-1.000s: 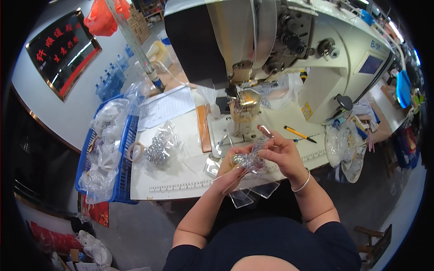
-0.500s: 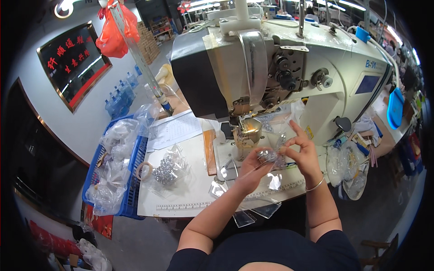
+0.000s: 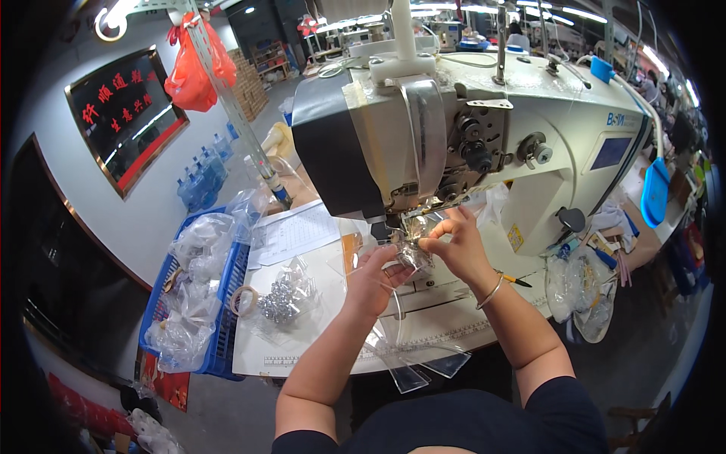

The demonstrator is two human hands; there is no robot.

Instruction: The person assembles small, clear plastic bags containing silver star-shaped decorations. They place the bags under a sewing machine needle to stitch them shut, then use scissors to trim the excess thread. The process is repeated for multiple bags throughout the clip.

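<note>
Under the needle of a white sewing machine (image 3: 556,136) I hold a shiny, clear plastic piece with silvery parts (image 3: 414,257); its exact kind does not show. My left hand (image 3: 373,281) grips it from the left, fingers partly beneath it. From the right, my right hand (image 3: 461,246) pinches it between thumb and fingers, close to the presser foot. Glare blurs the piece's outline. Flat clear plastic strips (image 3: 412,377) hang over the table's front edge. Left of my hands lies a clear bag of silvery beads or stones (image 3: 280,301).
A blue basket (image 3: 233,303) filled with clear plastic bags stands at the left, a tape roll (image 3: 243,300) beside it. Behind are printed sheets (image 3: 296,233). A yellow-and-black pen (image 3: 517,281) lies right of my right wrist. More plastic bags (image 3: 581,281) sit farther right.
Both hands have moved left and farther away, bringing the clear plastic piece in under the needle. The pen beside my right wrist has come into view.
</note>
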